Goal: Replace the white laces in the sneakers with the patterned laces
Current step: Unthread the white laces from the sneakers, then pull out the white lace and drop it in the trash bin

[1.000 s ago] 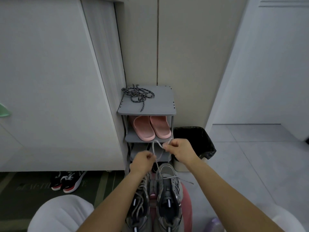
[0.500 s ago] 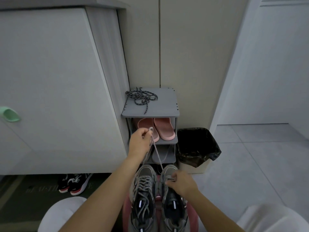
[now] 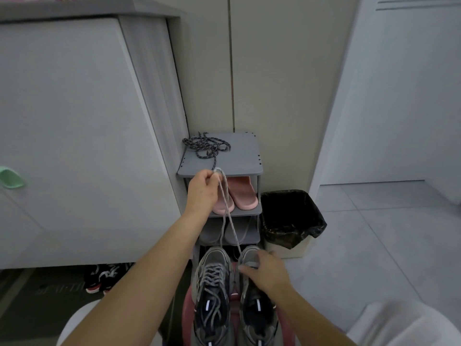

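Observation:
Two grey sneakers stand side by side on a pink stool [image 3: 186,318] in front of me. The left sneaker [image 3: 212,293] is laced with a whitish lace. My left hand [image 3: 203,193] pinches the doubled white lace [image 3: 228,213] and holds it high in front of the rack, both strands running taut down to the toe of the right sneaker [image 3: 257,313]. My right hand [image 3: 264,272] rests on that sneaker's front, fingers curled over its upper. The dark patterned laces [image 3: 205,147] lie in a loose heap on the top of the grey shoe rack [image 3: 239,156].
The rack holds pink slippers [image 3: 242,193] and grey slippers [image 3: 237,233] on lower shelves. A black-lined bin [image 3: 290,218] stands right of it. A white cabinet [image 3: 74,133] fills the left, with black-and-red shoes [image 3: 99,278] underneath. Tiled floor [image 3: 374,233] lies to the right.
My left hand has risen further with the white lace, drawing it out of the right sneaker. My right hand dropped from the lace onto the sneaker's front and stays there.

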The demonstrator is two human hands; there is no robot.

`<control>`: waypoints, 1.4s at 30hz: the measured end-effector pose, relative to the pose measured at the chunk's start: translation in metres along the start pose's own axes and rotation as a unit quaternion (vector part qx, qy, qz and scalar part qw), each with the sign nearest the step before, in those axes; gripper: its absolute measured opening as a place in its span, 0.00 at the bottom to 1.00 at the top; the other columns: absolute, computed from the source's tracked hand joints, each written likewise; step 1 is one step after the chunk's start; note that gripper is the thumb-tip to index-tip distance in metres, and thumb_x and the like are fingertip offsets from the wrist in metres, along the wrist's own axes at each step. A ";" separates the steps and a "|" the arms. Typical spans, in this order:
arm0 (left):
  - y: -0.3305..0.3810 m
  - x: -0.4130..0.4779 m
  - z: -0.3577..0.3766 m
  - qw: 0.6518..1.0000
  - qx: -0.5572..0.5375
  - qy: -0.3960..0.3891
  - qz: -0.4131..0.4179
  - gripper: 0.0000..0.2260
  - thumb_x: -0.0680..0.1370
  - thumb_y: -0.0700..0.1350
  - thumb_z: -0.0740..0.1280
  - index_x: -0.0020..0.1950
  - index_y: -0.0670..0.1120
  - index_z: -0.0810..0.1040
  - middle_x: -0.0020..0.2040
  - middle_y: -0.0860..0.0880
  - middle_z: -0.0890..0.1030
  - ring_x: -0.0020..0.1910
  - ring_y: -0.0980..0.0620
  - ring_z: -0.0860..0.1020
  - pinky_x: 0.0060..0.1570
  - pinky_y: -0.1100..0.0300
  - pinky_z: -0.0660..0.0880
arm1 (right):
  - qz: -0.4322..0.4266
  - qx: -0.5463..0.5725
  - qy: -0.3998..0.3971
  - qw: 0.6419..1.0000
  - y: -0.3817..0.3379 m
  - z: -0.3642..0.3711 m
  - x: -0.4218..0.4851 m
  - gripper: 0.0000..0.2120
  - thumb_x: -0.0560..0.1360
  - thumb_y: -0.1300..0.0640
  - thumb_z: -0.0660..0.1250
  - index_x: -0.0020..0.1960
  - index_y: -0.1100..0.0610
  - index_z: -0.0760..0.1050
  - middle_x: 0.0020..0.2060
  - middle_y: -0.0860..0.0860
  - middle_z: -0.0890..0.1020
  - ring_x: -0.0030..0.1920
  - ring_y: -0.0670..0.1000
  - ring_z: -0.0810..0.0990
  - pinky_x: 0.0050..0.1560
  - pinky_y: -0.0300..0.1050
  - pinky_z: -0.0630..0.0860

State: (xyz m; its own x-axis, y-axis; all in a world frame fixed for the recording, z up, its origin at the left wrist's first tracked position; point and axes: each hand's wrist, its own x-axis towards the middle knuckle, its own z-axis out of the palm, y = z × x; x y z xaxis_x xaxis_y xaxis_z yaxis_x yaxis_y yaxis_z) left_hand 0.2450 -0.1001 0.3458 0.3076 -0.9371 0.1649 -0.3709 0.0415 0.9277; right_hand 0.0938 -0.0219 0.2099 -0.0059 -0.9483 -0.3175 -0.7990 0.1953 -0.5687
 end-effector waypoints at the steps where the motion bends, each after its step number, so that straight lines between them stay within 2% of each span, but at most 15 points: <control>1: 0.001 -0.001 0.001 1.000 -0.009 -0.002 -0.006 0.09 0.80 0.43 0.61 0.48 0.39 0.77 0.45 0.43 0.82 0.44 0.47 0.79 0.47 0.56 0.74 | -0.006 0.027 -0.003 1.000 -0.007 -0.004 0.006 0.28 0.70 0.40 0.68 0.66 0.51 0.70 0.61 0.53 0.73 0.61 0.54 0.74 0.60 0.46 0.72; 4: 0.005 -0.008 0.003 0.999 -0.046 -0.017 -0.013 0.07 0.80 0.42 0.60 0.47 0.40 0.75 0.45 0.44 0.82 0.42 0.52 0.81 0.45 0.64 0.77 | -0.029 0.108 -0.032 0.993 -0.030 -0.014 0.021 0.20 0.73 0.51 0.70 0.63 0.55 0.74 0.50 0.50 0.77 0.54 0.52 0.77 0.54 0.41 0.72; 6: 0.007 -0.015 0.003 0.998 -0.050 -0.034 -0.020 0.08 0.81 0.40 0.58 0.45 0.39 0.73 0.41 0.46 0.81 0.37 0.56 0.79 0.33 0.72 0.74 | -0.050 0.121 -0.013 0.991 -0.038 -0.020 0.026 0.10 0.74 0.55 0.69 0.51 0.59 0.81 0.40 0.50 0.78 0.44 0.49 0.77 0.47 0.40 0.72; 8: 0.004 -0.023 0.004 0.997 -0.049 -0.051 -0.029 0.12 0.81 0.40 0.57 0.38 0.40 0.71 0.36 0.45 0.78 0.33 0.55 0.78 0.27 0.71 0.73 | -0.058 0.115 0.003 0.992 -0.038 -0.024 0.029 0.08 0.74 0.56 0.69 0.43 0.61 0.81 0.35 0.51 0.78 0.39 0.48 0.77 0.42 0.39 0.71; 10: -0.008 -0.030 0.004 0.997 -0.026 -0.070 -0.032 0.14 0.81 0.40 0.58 0.35 0.42 0.70 0.32 0.48 0.77 0.29 0.58 0.77 0.29 0.68 0.73 | -0.060 0.126 0.009 0.990 -0.036 -0.028 0.030 0.09 0.73 0.56 0.70 0.39 0.62 0.80 0.33 0.51 0.78 0.36 0.48 0.76 0.40 0.40 0.71; 12: -0.027 -0.034 0.008 0.993 -0.003 -0.101 -0.059 0.09 0.80 0.41 0.61 0.41 0.41 0.71 0.34 0.49 0.78 0.28 0.61 0.77 0.33 0.65 0.73 | -0.069 0.144 0.017 0.987 -0.035 -0.032 0.029 0.09 0.72 0.57 0.71 0.35 0.60 0.79 0.31 0.51 0.78 0.34 0.47 0.75 0.40 0.40 0.71; 17: -0.067 -0.054 0.023 0.980 0.087 -0.144 -0.105 0.01 0.77 0.41 0.65 0.47 0.45 0.74 0.44 0.46 0.78 0.38 0.53 0.76 0.37 0.65 0.73 | -0.106 0.160 0.031 0.981 -0.043 -0.040 0.028 0.07 0.72 0.60 0.70 0.41 0.63 0.83 0.30 0.54 0.81 0.33 0.48 0.77 0.43 0.44 0.76; 22: -0.088 -0.081 0.036 0.960 0.073 -0.243 -0.119 0.08 0.78 0.39 0.63 0.54 0.41 0.78 0.45 0.46 0.79 0.40 0.52 0.75 0.35 0.67 0.70 | -0.083 0.194 0.044 0.976 -0.038 -0.041 0.030 0.13 0.71 0.58 0.72 0.28 0.50 0.80 0.24 0.46 0.79 0.34 0.51 0.81 0.45 0.49 0.80; 24: -0.094 -0.090 0.039 0.960 0.052 -0.242 -0.129 0.08 0.78 0.40 0.65 0.56 0.41 0.78 0.46 0.47 0.79 0.42 0.55 0.76 0.33 0.74 0.69 | -0.062 0.225 0.033 0.972 -0.035 -0.040 0.031 0.15 0.71 0.60 0.72 0.26 0.50 0.79 0.27 0.51 0.82 0.36 0.56 0.82 0.47 0.54 0.81; 26: -0.099 -0.092 0.043 0.966 0.046 -0.215 -0.137 0.05 0.77 0.42 0.67 0.51 0.42 0.78 0.40 0.50 0.79 0.35 0.59 0.74 0.28 0.76 0.66 | -0.052 0.259 0.021 0.964 -0.033 -0.039 0.028 0.14 0.71 0.62 0.71 0.29 0.51 0.80 0.30 0.56 0.83 0.37 0.58 0.82 0.49 0.57 0.80; 29: -0.103 -0.088 0.047 0.970 0.052 -0.178 -0.158 0.04 0.76 0.42 0.68 0.42 0.44 0.76 0.32 0.51 0.76 0.27 0.59 0.72 0.27 0.70 0.67 | -0.049 0.259 0.025 0.964 -0.023 -0.036 0.023 0.05 0.73 0.60 0.70 0.41 0.60 0.82 0.36 0.55 0.82 0.40 0.52 0.80 0.47 0.49 0.78; 32: -0.108 -0.084 0.048 0.970 0.031 -0.150 -0.188 0.05 0.76 0.41 0.68 0.40 0.46 0.77 0.39 0.44 0.82 0.40 0.50 0.80 0.45 0.56 0.77 | 0.011 0.127 -0.026 0.991 -0.002 -0.020 0.009 0.24 0.64 0.38 0.71 0.48 0.57 0.79 0.41 0.50 0.79 0.42 0.48 0.77 0.38 0.41 0.73; 34: -0.110 -0.081 0.049 0.969 0.005 -0.140 -0.204 0.08 0.77 0.40 0.67 0.38 0.47 0.77 0.40 0.45 0.82 0.43 0.48 0.81 0.52 0.53 0.77 | 0.029 0.052 -0.083 0.995 0.011 0.001 0.000 0.37 0.51 0.29 0.69 0.50 0.53 0.77 0.46 0.49 0.80 0.45 0.48 0.79 0.45 0.43 0.78; 38: -0.111 -0.075 0.046 0.973 0.001 -0.122 -0.198 0.11 0.77 0.39 0.66 0.35 0.48 0.77 0.36 0.50 0.81 0.39 0.51 0.80 0.47 0.57 0.76 | 0.028 -0.016 -0.103 0.994 0.018 0.026 -0.014 0.42 0.64 0.37 0.68 0.71 0.54 0.60 0.70 0.55 0.64 0.68 0.56 0.66 0.67 0.47 0.68; 42: -0.119 -0.070 0.043 0.972 -0.008 -0.100 -0.213 0.12 0.78 0.38 0.65 0.34 0.47 0.77 0.35 0.49 0.81 0.37 0.50 0.79 0.47 0.56 0.76 | 0.015 -0.026 -0.087 0.996 0.018 0.023 -0.016 0.37 0.69 0.42 0.68 0.72 0.53 0.58 0.73 0.56 0.59 0.71 0.57 0.62 0.68 0.47 0.65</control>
State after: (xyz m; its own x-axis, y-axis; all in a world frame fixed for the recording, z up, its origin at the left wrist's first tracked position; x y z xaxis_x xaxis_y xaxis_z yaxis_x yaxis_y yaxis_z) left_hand 0.2300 -0.0548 0.2098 0.2528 -0.9189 -0.3029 -0.2321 -0.3615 0.9030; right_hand 0.0931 0.0026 0.1869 0.0698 -0.8835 -0.4632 -0.8299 0.2062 -0.5184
